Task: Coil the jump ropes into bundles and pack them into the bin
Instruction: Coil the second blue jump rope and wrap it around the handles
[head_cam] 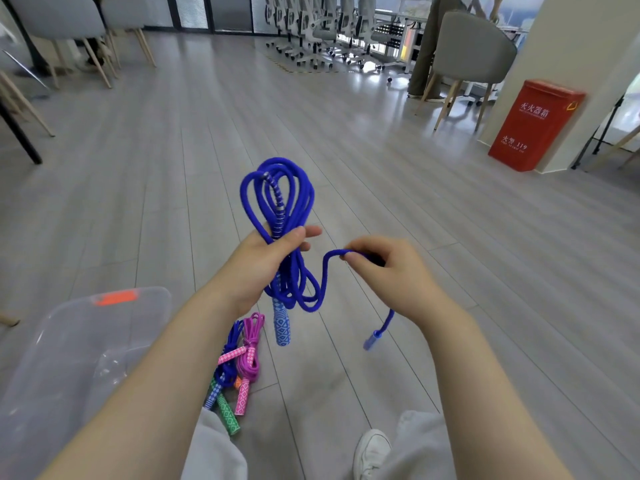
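Note:
My left hand [266, 258] grips a blue jump rope [277, 192] folded into several loops, which stand up above the fist and hang below it. One patterned blue handle [282, 323] dangles under that hand. My right hand [384, 268] pinches the rope's free strand just to the right, and the strand runs down to the second blue handle [372, 339] hanging in the air. On the floor near my left knee lies a pile of other jump ropes [239, 365], pink and blue, with pink, green and blue handles. A clear plastic bin [69, 348] stands at the lower left.
Grey plank floor stretches ahead. A red fire-extinguisher box [535, 124] stands against a pillar at the right, beside a grey chair [474, 53]. More chairs [59, 22] and table legs line the left, office chairs the far back. My white shoe [372, 452] is at the bottom.

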